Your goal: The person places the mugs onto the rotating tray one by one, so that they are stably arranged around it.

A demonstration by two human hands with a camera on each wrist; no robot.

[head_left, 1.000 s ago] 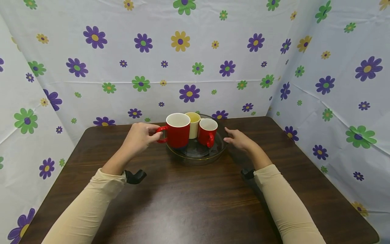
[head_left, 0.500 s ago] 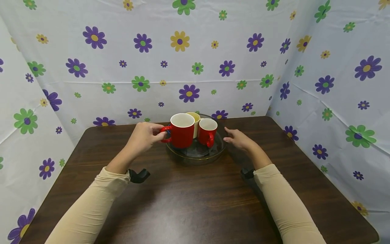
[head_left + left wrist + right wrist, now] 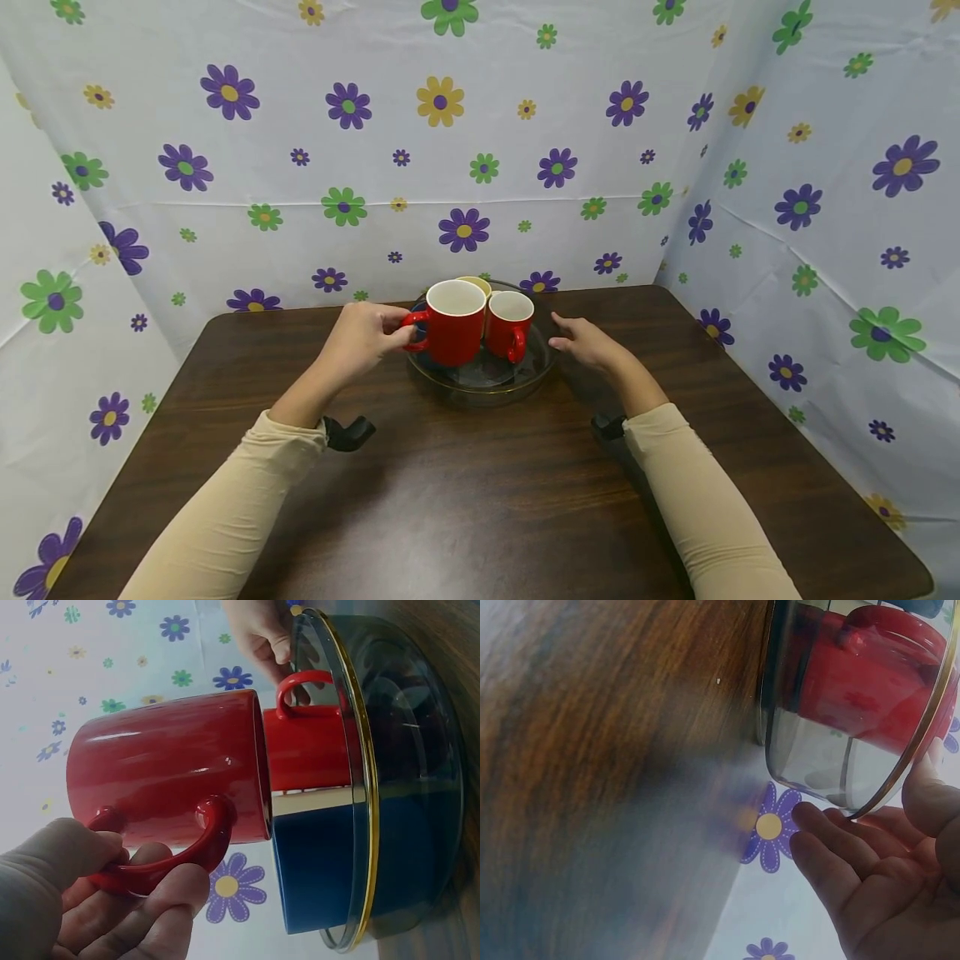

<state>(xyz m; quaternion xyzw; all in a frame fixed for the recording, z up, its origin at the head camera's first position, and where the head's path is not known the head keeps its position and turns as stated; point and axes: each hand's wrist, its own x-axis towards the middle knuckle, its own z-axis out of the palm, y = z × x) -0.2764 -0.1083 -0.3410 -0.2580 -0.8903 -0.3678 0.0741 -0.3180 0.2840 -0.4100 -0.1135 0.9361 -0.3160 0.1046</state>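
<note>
My left hand pinches the handle of a large red mug with a white inside. The left wrist view shows this mug upright above a glass bowl with a gold rim. Inside the bowl stand a smaller red mug, a cream cup with a yellow inside, and a blue cup, mostly hidden in the head view. Fingers loosely extended, my right hand is beside the bowl's right side; whether it touches the glass I cannot tell.
The bowl stands toward the back of a dark wooden table. White cloth printed with flowers hangs behind the table and at both sides. A dark wrist strap piece juts out from the left sleeve.
My left hand has carried the large red mug to the right over the bowl, covering more of the cream cup and uncovering some blue. The right hand has stayed put.
</note>
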